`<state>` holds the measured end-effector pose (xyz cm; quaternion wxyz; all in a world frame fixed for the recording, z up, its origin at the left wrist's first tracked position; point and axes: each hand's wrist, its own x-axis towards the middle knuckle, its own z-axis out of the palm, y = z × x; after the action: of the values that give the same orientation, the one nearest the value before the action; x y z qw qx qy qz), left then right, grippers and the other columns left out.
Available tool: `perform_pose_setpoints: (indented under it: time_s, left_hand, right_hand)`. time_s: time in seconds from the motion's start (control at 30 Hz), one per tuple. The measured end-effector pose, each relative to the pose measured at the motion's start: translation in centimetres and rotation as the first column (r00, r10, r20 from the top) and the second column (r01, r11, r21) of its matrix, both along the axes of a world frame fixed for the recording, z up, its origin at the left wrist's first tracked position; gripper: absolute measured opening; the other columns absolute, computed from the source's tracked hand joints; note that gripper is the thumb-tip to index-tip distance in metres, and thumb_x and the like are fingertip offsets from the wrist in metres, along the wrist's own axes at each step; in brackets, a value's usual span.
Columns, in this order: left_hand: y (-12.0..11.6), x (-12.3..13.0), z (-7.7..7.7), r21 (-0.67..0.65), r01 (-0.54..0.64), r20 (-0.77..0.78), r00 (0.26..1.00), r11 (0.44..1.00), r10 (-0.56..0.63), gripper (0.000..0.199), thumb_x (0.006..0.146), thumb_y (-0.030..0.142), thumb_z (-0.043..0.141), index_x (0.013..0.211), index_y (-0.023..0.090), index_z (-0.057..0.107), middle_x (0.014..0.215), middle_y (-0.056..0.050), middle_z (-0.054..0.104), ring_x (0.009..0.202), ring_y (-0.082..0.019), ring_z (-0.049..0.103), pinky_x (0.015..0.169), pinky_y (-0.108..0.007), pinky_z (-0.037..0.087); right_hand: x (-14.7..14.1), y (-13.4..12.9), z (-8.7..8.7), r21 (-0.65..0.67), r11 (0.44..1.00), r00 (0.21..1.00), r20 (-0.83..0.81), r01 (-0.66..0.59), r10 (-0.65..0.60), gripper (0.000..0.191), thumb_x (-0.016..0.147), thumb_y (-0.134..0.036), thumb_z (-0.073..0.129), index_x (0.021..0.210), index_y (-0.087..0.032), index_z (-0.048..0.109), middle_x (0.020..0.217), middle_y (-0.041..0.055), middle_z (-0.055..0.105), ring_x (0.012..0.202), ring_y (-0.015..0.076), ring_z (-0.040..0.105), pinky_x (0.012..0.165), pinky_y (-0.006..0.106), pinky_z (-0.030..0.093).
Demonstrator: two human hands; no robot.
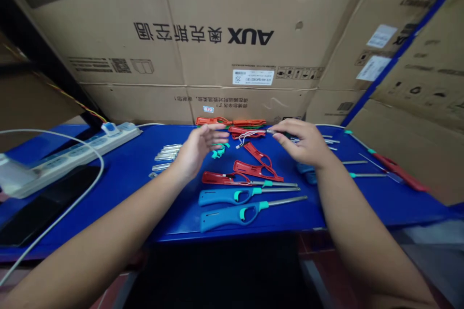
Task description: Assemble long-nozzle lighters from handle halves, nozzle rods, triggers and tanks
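My right hand [303, 144] pinches a small part with thin white wires [250, 134], which trail to the left over the red lighter shells. My left hand [197, 148] is raised, its fingers apart and nothing seen in them, close to some small teal trigger pieces [218, 151]. Between and below the hands lie open red lighter shells [250, 169] and a red half shell with a metal rod [224, 178]. Nearer to me are two blue lighters [223, 196] with teal triggers and long metal tubes. Silvery metal pieces [166, 153] sit left of my left hand.
More red shells [213, 120] are stacked against the cardboard wall [217, 67]. A power strip [90, 152] with a white cable and a black phone-like slab [50, 203] occupy the left of the blue table [174, 227]. Metal rods [366, 175] and a red lighter [398, 171] lie right.
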<state>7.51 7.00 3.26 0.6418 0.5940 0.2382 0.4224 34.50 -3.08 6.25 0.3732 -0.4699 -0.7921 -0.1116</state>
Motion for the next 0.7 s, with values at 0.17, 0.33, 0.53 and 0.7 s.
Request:
perform_pose_setpoints:
  time_s: [0.17, 0.33, 0.53, 0.7]
  left_hand:
    - [0.6, 0.0, 0.2, -0.041, -0.12, 0.018, 0.992, 0.992, 0.121, 0.04, 0.094, 0.048, 0.043, 0.104, 0.016, 0.066, 0.093, -0.006, 0.072, 0.086, -0.018, 0.066, 0.078, -0.029, 0.049]
    - [0.2, 0.4, -0.3, -0.002, -0.139, -0.036, 0.99, 0.99, 0.139, 0.033, 0.096, 0.042, 0.047, 0.1, 0.017, 0.068, 0.091, -0.005, 0.07, 0.082, -0.016, 0.064, 0.075, -0.028, 0.048]
    - [0.3, 0.5, -0.8, 0.093, -0.135, -0.101, 0.984, 0.986, 0.144, 0.034, 0.096, 0.044, 0.047, 0.101, 0.018, 0.068, 0.092, -0.006, 0.07, 0.083, -0.017, 0.063, 0.076, -0.028, 0.048]
    - [0.6, 0.2, -0.8, 0.211, -0.131, -0.166, 0.972, 0.969, 0.167, 0.039, 0.094, 0.051, 0.048, 0.103, 0.019, 0.067, 0.095, -0.007, 0.07, 0.086, -0.018, 0.063, 0.078, -0.03, 0.049]
  right_hand:
    - [7.3, -1.1, 1.2, -0.11, 0.969, 0.974, -0.019, 0.221, -0.224, 0.023, 0.088, -0.041, 0.062, 0.093, -0.022, 0.075, 0.095, 0.0072, 0.074, 0.086, 0.0217, 0.068, 0.079, 0.036, 0.054]
    - [13.7, -0.8, -1.2, -0.346, 0.866, 0.929, 0.047, 0.36, -0.368, 0.032, 0.081, -0.051, 0.061, 0.088, -0.022, 0.074, 0.089, 0.0065, 0.073, 0.078, 0.0224, 0.067, 0.072, 0.036, 0.054]
    - [14.9, 0.3, -4.3, -0.484, 0.714, 0.854, 0.402, 0.505, -0.332, 0.025, 0.082, -0.038, 0.056, 0.09, -0.022, 0.073, 0.095, 0.0059, 0.073, 0.086, 0.0201, 0.067, 0.079, 0.03, 0.051]
    - [15.5, 1.0, -4.8, -0.438, 0.659, 0.775, 0.5, 0.612, -0.387, 0.024, 0.084, -0.034, 0.056, 0.094, -0.022, 0.074, 0.096, 0.0073, 0.073, 0.087, 0.022, 0.066, 0.077, 0.031, 0.048]
